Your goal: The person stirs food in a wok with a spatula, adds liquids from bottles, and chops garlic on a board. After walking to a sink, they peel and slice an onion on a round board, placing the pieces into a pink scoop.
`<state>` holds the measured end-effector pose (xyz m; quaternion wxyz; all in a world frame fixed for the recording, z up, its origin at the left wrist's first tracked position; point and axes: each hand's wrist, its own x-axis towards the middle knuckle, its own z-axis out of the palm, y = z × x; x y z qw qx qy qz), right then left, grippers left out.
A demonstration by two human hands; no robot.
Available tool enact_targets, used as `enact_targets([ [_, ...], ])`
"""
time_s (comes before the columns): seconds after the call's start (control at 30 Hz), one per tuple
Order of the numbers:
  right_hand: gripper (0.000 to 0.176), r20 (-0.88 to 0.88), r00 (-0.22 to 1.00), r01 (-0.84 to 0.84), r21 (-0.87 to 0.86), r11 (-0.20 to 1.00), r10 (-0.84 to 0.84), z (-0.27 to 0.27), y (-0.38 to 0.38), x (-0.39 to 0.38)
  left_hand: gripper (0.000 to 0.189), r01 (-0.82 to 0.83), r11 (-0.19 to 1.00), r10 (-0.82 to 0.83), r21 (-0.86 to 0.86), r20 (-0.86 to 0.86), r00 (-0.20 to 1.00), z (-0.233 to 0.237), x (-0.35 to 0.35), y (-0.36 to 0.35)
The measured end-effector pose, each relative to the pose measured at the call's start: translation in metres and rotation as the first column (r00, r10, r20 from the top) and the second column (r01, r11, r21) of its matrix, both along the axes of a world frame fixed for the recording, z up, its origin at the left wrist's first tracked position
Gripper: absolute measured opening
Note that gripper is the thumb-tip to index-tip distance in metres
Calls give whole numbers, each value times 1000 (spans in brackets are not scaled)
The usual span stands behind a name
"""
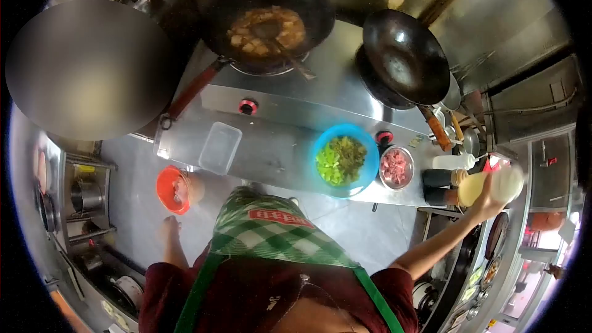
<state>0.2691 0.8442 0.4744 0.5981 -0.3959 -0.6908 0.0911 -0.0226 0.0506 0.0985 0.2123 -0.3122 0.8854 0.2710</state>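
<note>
Lets the left hand [171,225] hang low beside the orange bucket [161,186], fingers blurred; cannot tell how far released or curled, nor make out anything held. Stretches the right hand [486,206] out to the far right end of the worktop [265,142], fingers wrapped around the side of a pale round container [508,185], just beside a yellowish container [470,190]. Cannot tell whether joined to it or separate. Judging by looks, handles as light to moderate, smooth and fairly stiff, perhaps slippery if oily; best to grip around the side wall, below the round end. Turns that round end outward to the right and up toward the view, with the long axis seeming to run roughly left to right; cannot be sure, given blur and lens stretch. Farther along, see the dark bottles [436,196], the metal bowl [411,178] of pink meat and the blue basin [372,169] of chopped greens. Farthest off, see the wok [217,20] with browned pieces in liquid.
</note>
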Motion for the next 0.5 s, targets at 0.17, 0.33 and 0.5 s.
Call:
enact_targets([
  [0.17,62,690,717,-226,362,904,-97,103,-54,-179,27,-48,892,168,450,-231,958,-11,-71,54],
  [0.33,31,782,401,-549,623,557,-478,75,-87,-365,21,185,841,120,509,-508,853,-13,-112,67],
  [0.5,12,858,436,-815,505,285,-273,-9,-108,-513,23,194,857,179,478,-628,757,-103,-85,-3],
])
